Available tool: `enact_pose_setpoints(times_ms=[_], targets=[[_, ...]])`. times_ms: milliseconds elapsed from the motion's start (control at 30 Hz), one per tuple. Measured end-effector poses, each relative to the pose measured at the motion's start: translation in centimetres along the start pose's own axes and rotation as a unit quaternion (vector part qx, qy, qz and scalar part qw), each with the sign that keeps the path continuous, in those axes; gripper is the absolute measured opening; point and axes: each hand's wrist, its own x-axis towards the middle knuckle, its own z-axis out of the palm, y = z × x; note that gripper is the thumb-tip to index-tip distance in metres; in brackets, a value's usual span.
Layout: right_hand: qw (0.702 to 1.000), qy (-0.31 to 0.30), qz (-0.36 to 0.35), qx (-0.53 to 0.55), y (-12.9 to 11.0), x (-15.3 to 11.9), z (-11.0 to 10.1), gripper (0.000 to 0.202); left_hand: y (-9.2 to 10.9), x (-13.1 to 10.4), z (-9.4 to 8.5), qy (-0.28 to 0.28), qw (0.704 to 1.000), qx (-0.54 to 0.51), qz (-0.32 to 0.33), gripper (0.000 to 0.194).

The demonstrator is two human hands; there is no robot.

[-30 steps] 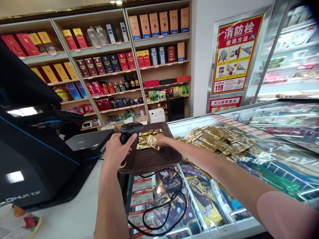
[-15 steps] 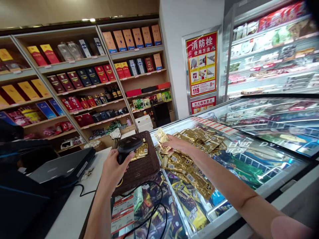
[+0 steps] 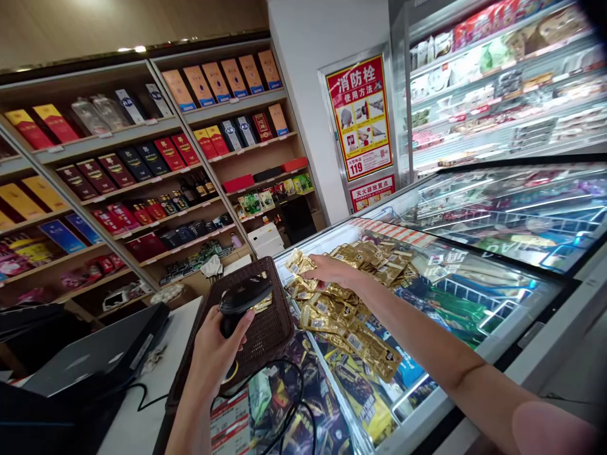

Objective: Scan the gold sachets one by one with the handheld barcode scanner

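My left hand [image 3: 220,341] is wrapped round the handle of a black barcode scanner [image 3: 246,294], held over a dark brown woven basket [image 3: 270,325]. Behind the scanner a gold packet [image 3: 263,303] partly shows in the basket. In my right hand [image 3: 327,270] a gold foil packet [image 3: 300,265] is pinched between fingers and thumb, just right of the basket. Below and beyond that hand, many more gold packets [image 3: 374,351] lie in a loose pile on the glass top of a chest freezer [image 3: 427,436].
A black cable [image 3: 296,395] loops over the freezer glass. On the left, a white counter [image 3: 183,328] carries a dark flat device [image 3: 104,347]. Shelves of boxed goods [image 3: 175,155] line the wall, and a lit display fridge [image 3: 502,82] stands at the right back.
The view has turned slightly to the right, so the shelves and poster sit further left. Both hands keep their holds on the scanner and the gold packet.
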Motion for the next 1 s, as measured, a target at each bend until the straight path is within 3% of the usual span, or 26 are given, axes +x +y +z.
enact_pose_setpoints(times_ms=[267,433,633,833,1000], targets=[[0.999,-0.042,-0.017,0.025,-0.8,-1.1,-0.2,0.052,0.4,-0.1,0.5,-0.01,1.0,-0.018,-0.001,0.048],[0.997,-0.066,-0.015,0.029,-0.3,-1.2,-0.4,0.063,0.5,-0.2,0.8,-0.025,0.999,-0.038,-0.005,0.048],[0.998,-0.051,0.0,0.026,-0.3,-1.3,-0.5,0.084,0.2,-0.1,1.0,-0.028,0.999,-0.03,-0.001,0.052],[0.996,-0.087,0.003,-0.005,0.2,-0.7,-1.0,0.09,-0.1,0.0,1.2,-0.037,0.999,-0.015,0.006,0.048],[0.995,-0.096,-0.007,-0.013,0.9,0.0,-1.2,0.08,-0.2,0.0,1.4,-0.047,0.999,-0.002,0.021,0.046]])
